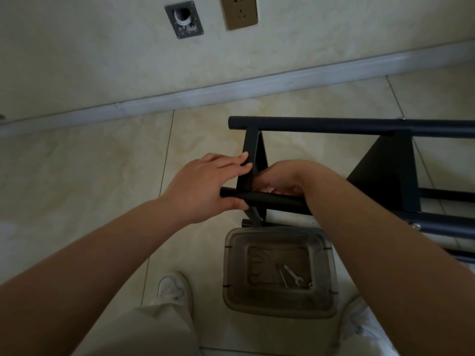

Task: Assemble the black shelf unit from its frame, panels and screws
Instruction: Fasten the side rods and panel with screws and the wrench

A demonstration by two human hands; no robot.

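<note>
Left hand (205,186) gripping the near black tube (272,200) at its end, fingers touching the end panel (250,165), right hand (285,181) curled behind tube, grip unclear

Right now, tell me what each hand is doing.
Left hand: grips the black tube, fingers against the end panel.
Right hand: fingers hidden behind the tube; cannot tell.
</note>
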